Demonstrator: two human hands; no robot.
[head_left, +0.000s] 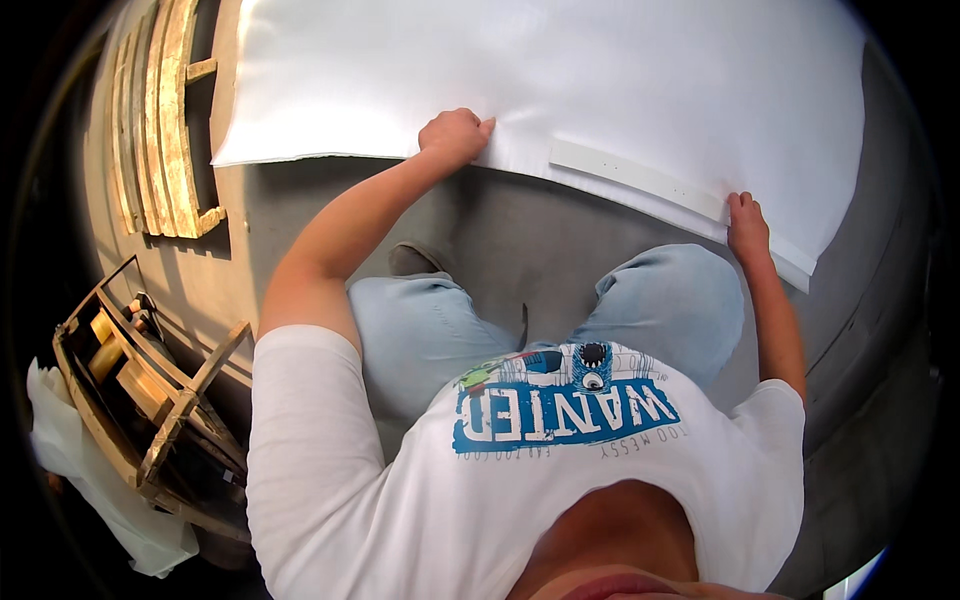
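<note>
Two hands are laid on the near edge of one large white sheet [560,80], which lies on the grey floor [560,240] in front of the person. The left hand [455,135] is closed into a loose fist over the edge, with the thumb on top. The right hand [747,225] is pinched on the edge further to the right, close to the near right corner. Between both hands a narrow white strip [635,178] is seen along the edge; it looks a little thicker than the sheet.

The sheet is judged to be light and soft, like fabric or thin foam, because its edge curves gently and is not straight. It will probably sag if it is lifted, so it is best gripped at the edge with the hands well apart, as they are now.

The far side of the sheet is cut off by the picture rim, so its full size cannot be told. The fingers under the edge are hidden. To the left of the left hand, wooden pallets [165,120] and a broken wooden crate [150,400] are seen, partly in shadow.
</note>
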